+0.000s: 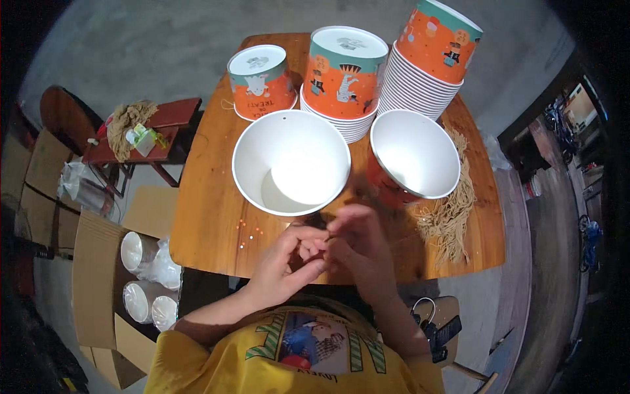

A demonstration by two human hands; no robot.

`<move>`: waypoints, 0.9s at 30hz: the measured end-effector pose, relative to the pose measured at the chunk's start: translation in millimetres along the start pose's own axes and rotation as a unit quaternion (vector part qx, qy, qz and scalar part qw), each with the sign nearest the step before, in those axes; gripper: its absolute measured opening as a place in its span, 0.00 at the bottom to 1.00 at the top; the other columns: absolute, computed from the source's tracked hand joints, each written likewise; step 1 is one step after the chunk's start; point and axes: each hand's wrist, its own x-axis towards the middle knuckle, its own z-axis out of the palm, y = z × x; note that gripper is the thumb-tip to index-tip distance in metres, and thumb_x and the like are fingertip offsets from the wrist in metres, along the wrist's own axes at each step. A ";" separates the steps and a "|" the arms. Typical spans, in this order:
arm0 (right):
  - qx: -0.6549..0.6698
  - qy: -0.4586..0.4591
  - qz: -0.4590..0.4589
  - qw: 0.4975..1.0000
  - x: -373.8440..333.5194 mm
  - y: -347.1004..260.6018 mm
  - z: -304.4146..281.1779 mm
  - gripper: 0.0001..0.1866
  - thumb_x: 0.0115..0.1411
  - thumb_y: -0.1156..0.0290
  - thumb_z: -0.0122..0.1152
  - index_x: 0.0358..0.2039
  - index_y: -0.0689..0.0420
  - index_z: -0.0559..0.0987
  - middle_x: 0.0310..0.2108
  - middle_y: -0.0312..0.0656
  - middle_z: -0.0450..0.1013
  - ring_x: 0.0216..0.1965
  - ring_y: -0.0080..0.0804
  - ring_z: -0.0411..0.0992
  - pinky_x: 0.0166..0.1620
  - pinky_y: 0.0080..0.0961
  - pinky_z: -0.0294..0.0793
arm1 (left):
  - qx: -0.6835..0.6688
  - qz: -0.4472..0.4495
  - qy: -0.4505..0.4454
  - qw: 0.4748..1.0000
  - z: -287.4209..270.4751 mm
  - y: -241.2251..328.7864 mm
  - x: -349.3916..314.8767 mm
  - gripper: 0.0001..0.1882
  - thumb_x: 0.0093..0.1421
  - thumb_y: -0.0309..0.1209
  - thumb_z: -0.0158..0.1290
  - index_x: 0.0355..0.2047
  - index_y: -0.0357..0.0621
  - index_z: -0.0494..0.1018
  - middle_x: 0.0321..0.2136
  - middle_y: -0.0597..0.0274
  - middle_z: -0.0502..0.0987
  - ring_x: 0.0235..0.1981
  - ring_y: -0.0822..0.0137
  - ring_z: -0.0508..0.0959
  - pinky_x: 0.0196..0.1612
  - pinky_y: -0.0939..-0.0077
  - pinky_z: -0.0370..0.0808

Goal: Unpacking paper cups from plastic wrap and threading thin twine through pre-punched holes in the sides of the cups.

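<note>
Near the table's front edge my left hand and my right hand meet, fingertips closed together in a pinch. Whatever they hold, if anything, is too small and hidden to make out. Just beyond them a paper bucket faces me with its white inside showing and a small hole near its far rim. To its right, a second paper bucket leans open, with an orange outside. A bundle of tan strings lies at the table's right side. Several tiny orange and white bits are scattered left of my hands.
Behind stand an upside-down orange and green bucket and two upside-down stacks, a middle one and a taller right one. The wooden table has rounded corners. At left are a red bench and a cardboard box with wrapped buckets.
</note>
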 end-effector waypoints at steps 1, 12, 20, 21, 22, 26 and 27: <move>0.015 0.004 0.008 1.000 1.5 1.5 0.7 0.19 0.56 0.79 0.56 0.47 0.54 0.64 0.40 0.36 0.66 0.35 0.19 0.68 0.36 0.17 0.70 | -0.002 0.000 -0.003 1.000 -0.7 -3.9 1.0 0.13 0.58 0.22 0.52 0.43 0.41 0.66 0.33 0.67 0.69 0.33 0.79 0.67 0.38 0.85 0.65; -0.023 -0.081 0.110 0.990 -1.0 8.0 -13.4 0.10 0.58 0.73 0.57 0.41 0.55 0.70 0.35 0.30 0.67 0.33 0.16 0.65 0.35 0.15 0.67 | 0.157 0.045 -0.012 0.987 -15.8 1.2 -4.5 0.06 0.58 0.28 0.54 0.31 0.42 0.69 0.27 0.63 0.69 0.26 0.72 0.69 0.29 0.79 0.65; -0.183 -0.081 -0.006 0.980 -4.2 2.1 -20.1 0.07 0.61 0.68 0.52 0.31 0.59 0.72 0.26 0.36 0.69 0.32 0.20 0.66 0.39 0.22 0.68 | 0.509 0.289 0.009 0.811 -37.0 33.0 21.2 0.12 0.49 0.30 0.60 0.32 0.42 0.70 0.33 0.57 0.71 0.35 0.55 0.72 0.37 0.66 0.69; -0.182 -0.085 -0.007 0.980 -4.2 3.1 -21.0 0.07 0.61 0.68 0.52 0.31 0.59 0.72 0.26 0.36 0.69 0.32 0.20 0.66 0.39 0.22 0.68 | 0.531 0.256 0.017 0.808 -39.6 40.4 26.7 0.14 0.49 0.30 0.59 0.34 0.42 0.70 0.36 0.57 0.70 0.41 0.55 0.70 0.43 0.62 0.67; -0.180 -0.047 -0.015 0.982 -4.0 3.9 -21.6 0.04 0.61 0.72 0.52 0.31 0.58 0.71 0.26 0.31 0.66 0.30 0.16 0.63 0.34 0.17 0.64 | 0.548 0.229 -0.003 0.805 -45.9 42.4 32.5 0.14 0.49 0.29 0.58 0.35 0.42 0.70 0.36 0.57 0.70 0.42 0.55 0.69 0.44 0.63 0.66; -0.240 0.044 -0.065 0.968 -0.1 8.1 -22.1 0.04 0.60 0.71 0.54 0.32 0.57 0.72 0.26 0.38 0.70 0.25 0.24 0.68 0.30 0.25 0.69 | 0.524 0.135 -0.075 0.838 -77.1 49.5 39.6 0.12 0.50 0.25 0.54 0.37 0.40 0.69 0.33 0.57 0.70 0.39 0.54 0.69 0.46 0.64 0.65; -0.239 0.039 -0.068 0.968 2.2 5.2 -18.2 0.04 0.60 0.71 0.54 0.32 0.57 0.72 0.26 0.38 0.70 0.25 0.24 0.68 0.30 0.25 0.69 | 0.482 0.096 -0.096 0.866 -81.2 53.1 41.0 0.11 0.51 0.24 0.52 0.36 0.40 0.69 0.31 0.56 0.70 0.38 0.53 0.70 0.47 0.63 0.65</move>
